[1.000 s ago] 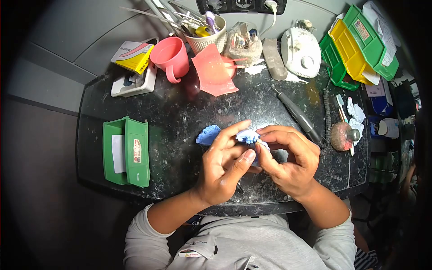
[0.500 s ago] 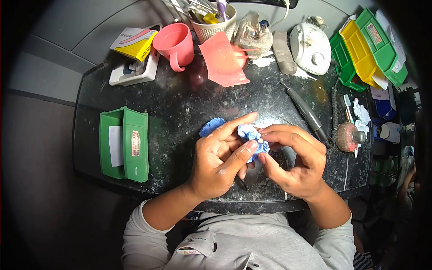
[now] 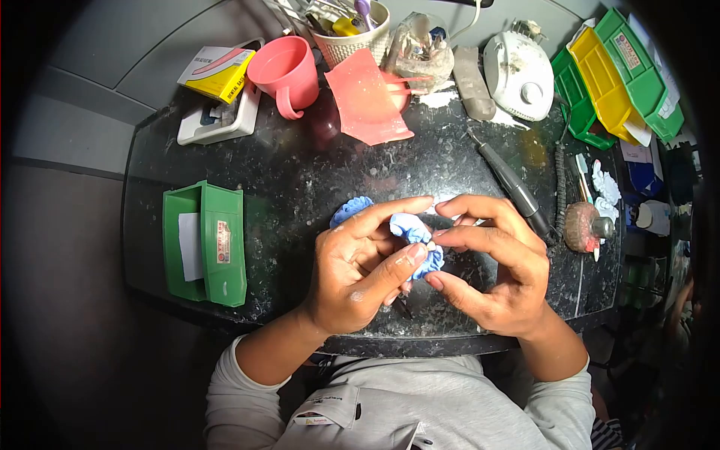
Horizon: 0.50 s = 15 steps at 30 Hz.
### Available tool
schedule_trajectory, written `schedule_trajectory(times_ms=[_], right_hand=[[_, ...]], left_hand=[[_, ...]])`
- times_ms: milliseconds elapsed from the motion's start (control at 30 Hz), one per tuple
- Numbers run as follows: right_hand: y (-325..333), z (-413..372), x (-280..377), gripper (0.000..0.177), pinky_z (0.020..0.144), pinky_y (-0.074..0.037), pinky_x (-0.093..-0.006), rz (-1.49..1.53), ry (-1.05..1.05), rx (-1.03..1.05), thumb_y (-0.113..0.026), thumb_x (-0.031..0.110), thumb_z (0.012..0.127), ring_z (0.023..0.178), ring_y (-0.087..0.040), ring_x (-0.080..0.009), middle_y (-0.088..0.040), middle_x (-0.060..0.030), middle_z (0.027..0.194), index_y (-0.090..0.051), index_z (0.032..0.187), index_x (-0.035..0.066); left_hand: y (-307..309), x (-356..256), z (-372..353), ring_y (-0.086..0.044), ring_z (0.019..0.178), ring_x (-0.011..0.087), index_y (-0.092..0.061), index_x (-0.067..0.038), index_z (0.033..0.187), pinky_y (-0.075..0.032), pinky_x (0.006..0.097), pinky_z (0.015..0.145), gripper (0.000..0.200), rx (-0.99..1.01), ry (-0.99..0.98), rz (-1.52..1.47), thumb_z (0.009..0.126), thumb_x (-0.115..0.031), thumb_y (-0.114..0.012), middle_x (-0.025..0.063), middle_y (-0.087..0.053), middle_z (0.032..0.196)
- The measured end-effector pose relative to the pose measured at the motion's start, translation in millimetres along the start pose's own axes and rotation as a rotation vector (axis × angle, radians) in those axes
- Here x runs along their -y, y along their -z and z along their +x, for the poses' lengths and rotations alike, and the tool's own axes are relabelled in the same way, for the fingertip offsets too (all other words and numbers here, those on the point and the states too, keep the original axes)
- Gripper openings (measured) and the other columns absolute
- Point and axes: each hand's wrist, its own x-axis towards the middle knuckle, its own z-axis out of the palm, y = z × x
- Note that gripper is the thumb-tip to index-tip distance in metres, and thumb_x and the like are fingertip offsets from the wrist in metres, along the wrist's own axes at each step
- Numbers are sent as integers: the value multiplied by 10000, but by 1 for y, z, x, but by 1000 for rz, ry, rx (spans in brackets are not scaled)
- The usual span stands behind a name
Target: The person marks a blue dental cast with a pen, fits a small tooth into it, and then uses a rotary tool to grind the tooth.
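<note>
A small blue dental cast (image 3: 409,227) is tilted between my hands above the near part of the bench. My left hand (image 3: 356,274) grips it, thumb pressed across its front and index finger stretched behind. My right hand (image 3: 499,262) is curled at the cast's right side. Its thumb tip meets the lower edge and one fingertip is at a tiny pale piece on the cast, while the index finger is lifted. Fingers hide part of the cast. A second blue cast (image 3: 351,210) lies on the bench just behind my left hand.
A green bin (image 3: 225,247) stands at left. Behind are a pink mug (image 3: 285,71), a pink wax sheet (image 3: 367,97) and a white machine with a knob (image 3: 517,75). To the right lie a rotary handpiece (image 3: 514,187) and a glass burner (image 3: 581,225).
The cast has turned and shifted slightly left in my left hand. My right hand has opened wider, its index finger rising away from the cast.
</note>
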Motion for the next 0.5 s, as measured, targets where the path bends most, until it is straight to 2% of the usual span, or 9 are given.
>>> schedule_trajectory(times_ms=[33,100,367,433,500], right_hand=[[1,0,0,399,833,-538,-337,-11,6,15,-931,75,703,946,-673,-229,-718,-161,1201,-795,1073,11],[2,0,2,399,830,-536,-338,-18,4,17,-931,75,702,941,-673,-229,-723,-154,1196,-796,1072,14],[-4,-4,5,398,808,-536,-355,15,-46,-14,-926,63,695,913,-698,-254,-757,-154,1141,-796,1067,2],[-3,-4,5,402,804,-541,-358,-14,9,-15,-922,56,697,913,-708,-271,-765,-162,1121,-792,1071,-16],[-3,-2,5,400,799,-544,-360,-43,51,-15,-919,56,702,911,-709,-274,-766,-165,1116,-790,1072,-24]], left_hand=[[-1,0,0,-644,731,101,-509,112,1472,-483,202,517,478,2,1,2,1023,-6,-620,192,-715,1136],[-4,2,0,-569,647,29,-548,69,1466,-425,185,499,465,-38,-9,-49,1030,-32,-672,64,-711,930],[-4,1,0,-559,625,25,-546,68,1472,-426,186,504,476,-45,0,-19,1033,-50,-684,56,-715,902],[-3,1,0,-559,625,24,-545,68,1474,-426,186,505,477,-47,-7,-13,1034,-53,-684,55,-717,899],[-1,0,-1,-609,661,68,-498,117,1479,-458,184,498,491,-10,2,22,1028,-25,-629,143,-709,1020]])
